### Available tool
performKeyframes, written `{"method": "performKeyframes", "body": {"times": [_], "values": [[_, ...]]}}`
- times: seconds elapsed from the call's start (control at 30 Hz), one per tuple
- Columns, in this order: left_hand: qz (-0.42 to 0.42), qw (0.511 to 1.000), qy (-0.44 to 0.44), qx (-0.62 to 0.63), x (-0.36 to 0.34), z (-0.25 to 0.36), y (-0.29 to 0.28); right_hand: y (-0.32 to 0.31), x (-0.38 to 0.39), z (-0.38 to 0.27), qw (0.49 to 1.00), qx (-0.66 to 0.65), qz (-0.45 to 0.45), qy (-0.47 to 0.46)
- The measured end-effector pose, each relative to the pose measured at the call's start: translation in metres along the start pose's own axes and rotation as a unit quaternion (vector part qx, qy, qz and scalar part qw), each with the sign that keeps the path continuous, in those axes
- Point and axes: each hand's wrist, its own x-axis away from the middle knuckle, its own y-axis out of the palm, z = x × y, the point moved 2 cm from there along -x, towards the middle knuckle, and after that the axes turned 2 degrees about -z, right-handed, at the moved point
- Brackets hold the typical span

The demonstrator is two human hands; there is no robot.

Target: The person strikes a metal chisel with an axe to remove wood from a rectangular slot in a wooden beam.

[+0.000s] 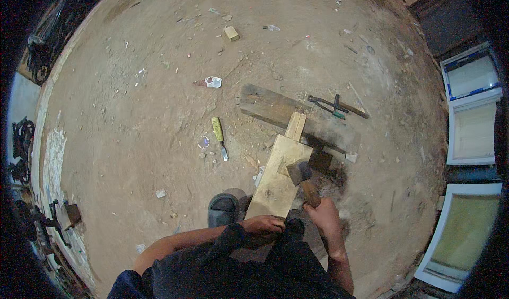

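A pale wooden board [274, 180] slants away from me, with a narrow tenon-like tongue [296, 125] at its far end. The far end rests over a weathered grey plank [268, 106] on the ground. My left hand [263, 224] is closed over the board's near end, its fingers curled at the edge. In my right hand [323, 214] is a hammer-like tool [301, 172] with a short wooden handle. Its blocky dark metal head is over the board's right side; whether it touches the wood I cannot tell.
A yellow-handled chisel [218, 131] lies left of the board. Pincers [327, 106] lie beyond it to the right. A small wood block [231, 33] and scraps dot the dirt floor. Pale-framed panels [460, 235] stand along the right side. My sandalled foot [222, 210] is beside the board.
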Motion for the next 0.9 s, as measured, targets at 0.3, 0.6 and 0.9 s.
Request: {"method": "performKeyframes", "body": {"times": [0.3,0.6,0.9], "values": [[-0.003,0.996,0.046,-0.079,-0.002,0.015,-0.011,-0.008,0.019,-0.031,0.992,0.123,0.022,-0.003],[-0.066,0.996,-0.047,-0.020,-0.007,0.021,-0.013,-0.002,0.005,-0.006,0.997,0.075,0.004,0.026],[-0.009,0.998,-0.039,-0.040,0.008,-0.002,0.003,0.022,-0.040,0.020,0.999,0.028,0.020,-0.034]]}}
